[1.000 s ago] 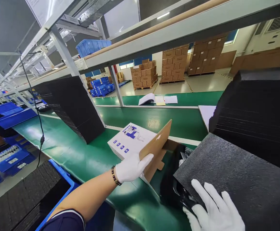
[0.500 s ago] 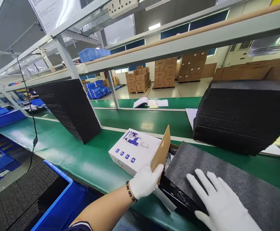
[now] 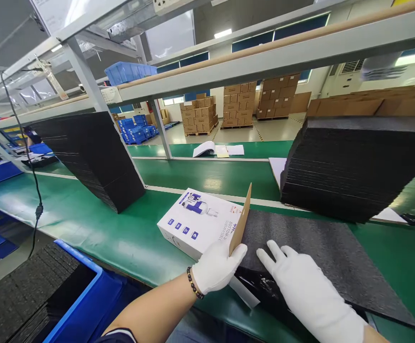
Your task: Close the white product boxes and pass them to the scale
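A white printed cardboard box lies on the green bench, its brown inner flap raised at the right end. My left hand, in a white glove, pinches the lower part of that flap between thumb and fingers. My gloved right hand lies on a dark grey foam sheet, fingers stretched out and slightly apart. The sheet's left edge reaches the flap and hides what is behind it. Shiny black plastic wrapping shows under the sheet, between my hands.
Tall stacks of black sheets stand at left and right. A blue bin holding dark sheets sits below the bench's front edge. A black cable hangs at left. Open papers lie behind, under a metal shelf frame.
The foam sheet has moved left and away from me, up to the box's raised flap. My right hand has shifted left with it. My left hand keeps its hold on the flap.
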`<action>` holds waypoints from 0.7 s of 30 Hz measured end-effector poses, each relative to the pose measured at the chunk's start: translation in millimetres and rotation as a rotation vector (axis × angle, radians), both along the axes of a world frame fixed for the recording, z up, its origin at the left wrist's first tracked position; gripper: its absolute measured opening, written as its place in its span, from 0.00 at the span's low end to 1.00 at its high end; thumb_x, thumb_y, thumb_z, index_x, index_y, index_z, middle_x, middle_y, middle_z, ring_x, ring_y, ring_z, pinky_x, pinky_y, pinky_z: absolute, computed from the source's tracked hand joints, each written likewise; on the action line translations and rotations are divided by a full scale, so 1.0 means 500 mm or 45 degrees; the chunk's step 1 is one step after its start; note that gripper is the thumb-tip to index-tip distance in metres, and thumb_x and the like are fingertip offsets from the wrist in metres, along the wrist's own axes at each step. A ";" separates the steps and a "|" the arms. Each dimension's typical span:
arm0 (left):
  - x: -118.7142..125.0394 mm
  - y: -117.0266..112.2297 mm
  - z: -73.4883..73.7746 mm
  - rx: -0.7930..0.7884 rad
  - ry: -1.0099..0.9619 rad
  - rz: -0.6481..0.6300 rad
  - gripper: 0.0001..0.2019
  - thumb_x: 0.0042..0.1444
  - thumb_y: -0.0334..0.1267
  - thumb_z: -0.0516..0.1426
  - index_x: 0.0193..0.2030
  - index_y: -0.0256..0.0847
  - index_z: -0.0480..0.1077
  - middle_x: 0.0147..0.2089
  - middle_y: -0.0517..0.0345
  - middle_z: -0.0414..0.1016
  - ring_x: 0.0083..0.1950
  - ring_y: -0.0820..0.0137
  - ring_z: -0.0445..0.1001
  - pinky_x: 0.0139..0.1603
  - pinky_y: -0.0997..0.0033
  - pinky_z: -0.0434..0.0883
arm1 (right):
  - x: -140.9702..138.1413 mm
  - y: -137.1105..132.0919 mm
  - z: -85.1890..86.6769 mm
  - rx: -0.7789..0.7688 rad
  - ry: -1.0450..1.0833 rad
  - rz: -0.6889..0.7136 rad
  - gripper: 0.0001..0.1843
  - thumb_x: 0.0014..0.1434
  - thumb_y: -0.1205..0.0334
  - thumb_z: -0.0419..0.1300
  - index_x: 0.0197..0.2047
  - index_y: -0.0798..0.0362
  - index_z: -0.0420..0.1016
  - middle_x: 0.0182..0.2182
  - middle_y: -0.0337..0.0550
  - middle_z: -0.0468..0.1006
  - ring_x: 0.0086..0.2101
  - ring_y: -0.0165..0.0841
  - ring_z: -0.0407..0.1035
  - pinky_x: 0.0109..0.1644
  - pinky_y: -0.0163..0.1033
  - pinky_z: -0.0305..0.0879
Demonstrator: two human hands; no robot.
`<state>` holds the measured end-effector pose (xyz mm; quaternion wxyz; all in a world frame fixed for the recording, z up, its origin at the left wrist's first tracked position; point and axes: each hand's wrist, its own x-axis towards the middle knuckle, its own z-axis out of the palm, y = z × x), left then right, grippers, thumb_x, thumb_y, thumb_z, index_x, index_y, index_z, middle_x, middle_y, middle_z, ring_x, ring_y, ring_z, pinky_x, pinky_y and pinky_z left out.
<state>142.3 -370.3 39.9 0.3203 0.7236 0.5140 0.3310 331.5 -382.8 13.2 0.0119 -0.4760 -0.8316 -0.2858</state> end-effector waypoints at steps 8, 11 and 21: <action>0.004 0.005 0.000 -0.059 -0.015 -0.050 0.22 0.61 0.48 0.50 0.58 0.41 0.69 0.54 0.46 0.77 0.57 0.55 0.72 0.63 0.53 0.65 | -0.053 -0.011 0.029 -0.326 -0.024 -0.126 0.29 0.54 0.81 0.45 0.51 0.52 0.75 0.50 0.55 0.75 0.34 0.38 0.73 0.31 0.42 0.69; 0.006 0.010 -0.005 -0.062 0.010 -0.059 0.22 0.61 0.49 0.50 0.55 0.39 0.70 0.54 0.45 0.76 0.56 0.55 0.73 0.63 0.53 0.66 | -0.061 0.006 0.039 -0.389 -0.008 -0.164 0.26 0.56 0.80 0.44 0.48 0.53 0.76 0.49 0.55 0.75 0.34 0.37 0.72 0.31 0.40 0.68; 0.009 0.009 -0.009 -0.087 0.004 -0.100 0.17 0.63 0.45 0.49 0.52 0.41 0.71 0.51 0.51 0.78 0.53 0.60 0.74 0.59 0.59 0.69 | -0.084 0.007 0.048 -0.636 0.102 -0.166 0.22 0.60 0.64 0.53 0.57 0.55 0.70 0.58 0.66 0.66 0.37 0.44 0.74 0.32 0.44 0.68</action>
